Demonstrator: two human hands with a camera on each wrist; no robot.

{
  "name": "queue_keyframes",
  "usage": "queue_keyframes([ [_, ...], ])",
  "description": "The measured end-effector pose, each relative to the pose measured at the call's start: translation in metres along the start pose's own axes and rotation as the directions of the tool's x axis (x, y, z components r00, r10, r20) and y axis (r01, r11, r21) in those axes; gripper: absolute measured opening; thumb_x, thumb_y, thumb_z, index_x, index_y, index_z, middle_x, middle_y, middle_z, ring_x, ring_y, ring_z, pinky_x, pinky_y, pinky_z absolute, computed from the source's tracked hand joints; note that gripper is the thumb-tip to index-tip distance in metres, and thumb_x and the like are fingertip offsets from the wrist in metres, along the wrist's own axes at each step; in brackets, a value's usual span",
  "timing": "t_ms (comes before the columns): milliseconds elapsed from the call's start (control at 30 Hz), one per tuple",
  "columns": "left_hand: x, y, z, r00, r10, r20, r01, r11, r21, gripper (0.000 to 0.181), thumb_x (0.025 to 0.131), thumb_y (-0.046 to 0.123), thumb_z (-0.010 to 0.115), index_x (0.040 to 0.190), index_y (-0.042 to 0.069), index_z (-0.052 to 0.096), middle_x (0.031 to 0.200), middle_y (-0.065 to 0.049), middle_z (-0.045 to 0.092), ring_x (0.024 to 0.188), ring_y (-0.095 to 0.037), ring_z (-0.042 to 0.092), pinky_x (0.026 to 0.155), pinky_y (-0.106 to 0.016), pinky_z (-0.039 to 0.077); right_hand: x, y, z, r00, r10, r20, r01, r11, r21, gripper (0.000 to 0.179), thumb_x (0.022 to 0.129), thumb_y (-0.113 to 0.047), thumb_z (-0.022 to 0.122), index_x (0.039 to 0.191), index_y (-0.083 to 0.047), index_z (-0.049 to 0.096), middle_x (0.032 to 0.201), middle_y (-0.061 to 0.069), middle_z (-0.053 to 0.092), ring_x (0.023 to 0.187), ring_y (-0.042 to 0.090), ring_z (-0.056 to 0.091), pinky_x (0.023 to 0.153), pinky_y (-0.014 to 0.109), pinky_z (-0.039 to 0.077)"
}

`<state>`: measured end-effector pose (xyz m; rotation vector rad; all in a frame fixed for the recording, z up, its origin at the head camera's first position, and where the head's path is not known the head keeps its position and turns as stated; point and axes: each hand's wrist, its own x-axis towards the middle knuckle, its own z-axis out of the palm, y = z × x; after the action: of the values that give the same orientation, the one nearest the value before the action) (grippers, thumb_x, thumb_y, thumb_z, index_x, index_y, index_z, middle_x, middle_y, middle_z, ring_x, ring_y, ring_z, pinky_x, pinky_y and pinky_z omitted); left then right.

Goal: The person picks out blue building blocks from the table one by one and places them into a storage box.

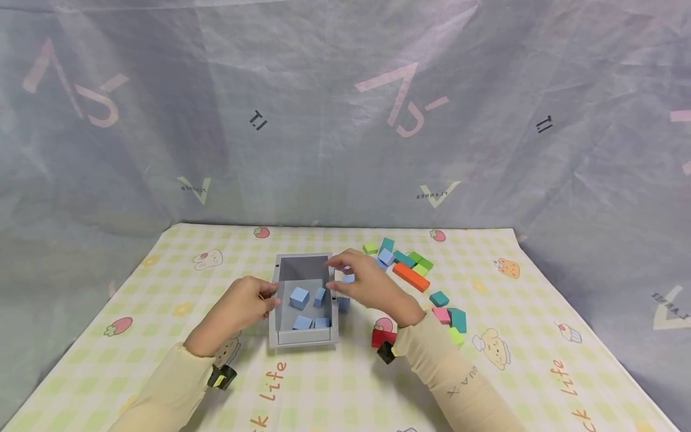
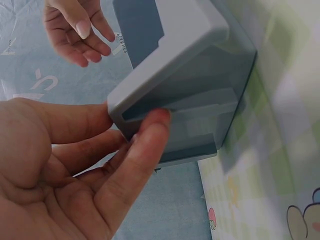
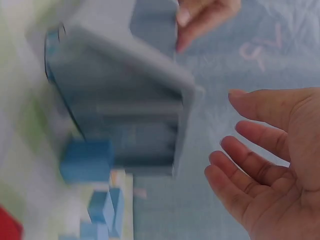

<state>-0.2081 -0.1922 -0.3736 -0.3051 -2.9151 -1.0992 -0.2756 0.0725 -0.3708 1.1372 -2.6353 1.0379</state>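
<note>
A grey plastic box (image 1: 306,338) with an open top stands on the table, and several light-blue blocks (image 1: 299,297) lie on its floor. My left hand (image 1: 243,305) holds the box's left rim, thumb and fingers pinching its edge; the left wrist view shows this grip on the grey rim (image 2: 200,37) up close. Beside the right rim is my right hand (image 1: 367,281), its fingers spread and loosely bent. In the right wrist view a gap shows between those fingers (image 3: 250,162) and the box wall (image 3: 115,80), with nothing held.
Blue blocks (image 1: 344,305) sit against the box's right side. Farther right lie scattered blocks, among them an orange bar (image 1: 411,277), teal block (image 1: 457,320), pink block (image 1: 441,315) and red block (image 1: 382,338). A checked cloth (image 1: 162,288) covers the table; a grey curtain (image 1: 324,150) hangs behind.
</note>
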Motion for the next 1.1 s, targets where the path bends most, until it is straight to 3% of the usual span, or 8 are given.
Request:
queue_keyframes([
  [233, 0.000, 0.000, 0.000, 1.000, 0.002, 0.006, -0.002, 1.000, 0.010, 0.013, 0.094, 0.005, 0.066, 0.087, 0.003, 0.076, 0.130, -0.019, 0.063, 0.052, -0.011, 0.052, 0.048, -0.022, 0.036, -0.003, 0.028, -0.021, 0.991, 0.096, -0.096, -0.095, 0.995, 0.021, 0.035, 0.090, -0.016, 0.076, 0.122, -0.006, 0.067, 0.120, 0.010, 0.064, 0.111, 0.028, 0.061, 0.092, 0.042, 0.053],
  [467, 0.000, 0.000, 0.001, 1.000, -0.003, 0.003, 0.003, 1.000, -0.005, 0.017, 0.093, 0.004, 0.067, 0.105, -0.003, 0.076, 0.127, -0.019, 0.065, 0.053, -0.011, 0.053, 0.048, -0.023, 0.038, -0.006, 0.053, -0.034, 0.973, 0.183, -0.138, -0.188, 0.982, -0.025, 0.035, 0.090, -0.015, 0.075, 0.122, -0.004, 0.067, 0.120, 0.012, 0.064, 0.111, 0.030, 0.061, 0.093, 0.044, 0.053],
  [567, 0.000, 0.000, 0.002, 1.000, -0.004, -0.001, 0.004, 1.000, -0.007, 0.021, 0.092, 0.004, 0.068, 0.111, -0.004, 0.074, 0.124, -0.019, 0.066, 0.054, -0.011, 0.054, 0.048, -0.023, 0.039, -0.008, 0.061, -0.036, 0.968, 0.215, -0.130, -0.225, 0.972, -0.068, 0.035, 0.090, -0.015, 0.074, 0.122, -0.004, 0.067, 0.118, 0.012, 0.064, 0.111, 0.030, 0.061, 0.094, 0.045, 0.052],
  [700, 0.000, 0.001, 0.001, 1.000, -0.004, -0.007, 0.004, 1.000, 0.000, 0.020, 0.092, 0.005, 0.068, 0.108, -0.004, 0.075, 0.124, -0.019, 0.067, 0.054, -0.010, 0.053, 0.048, -0.023, 0.040, -0.008, 0.069, -0.035, 0.966, 0.238, -0.105, -0.248, 0.963, -0.105, 0.034, 0.089, -0.014, 0.074, 0.121, -0.003, 0.069, 0.117, 0.015, 0.066, 0.110, 0.033, 0.062, 0.093, 0.047, 0.052],
  [1100, -0.001, 0.000, 0.001, 1.000, 0.004, 0.000, -0.004, 1.000, -0.011, 0.018, 0.092, 0.005, 0.068, 0.106, -0.002, 0.076, 0.124, -0.019, 0.067, 0.055, -0.012, 0.055, 0.050, -0.024, 0.039, -0.010, 0.094, -0.020, 0.972, 0.236, 0.008, -0.230, 0.951, -0.207, 0.033, 0.086, -0.005, 0.074, 0.118, 0.002, 0.070, 0.114, 0.016, 0.069, 0.105, 0.032, 0.064, 0.092, 0.048, 0.051],
])
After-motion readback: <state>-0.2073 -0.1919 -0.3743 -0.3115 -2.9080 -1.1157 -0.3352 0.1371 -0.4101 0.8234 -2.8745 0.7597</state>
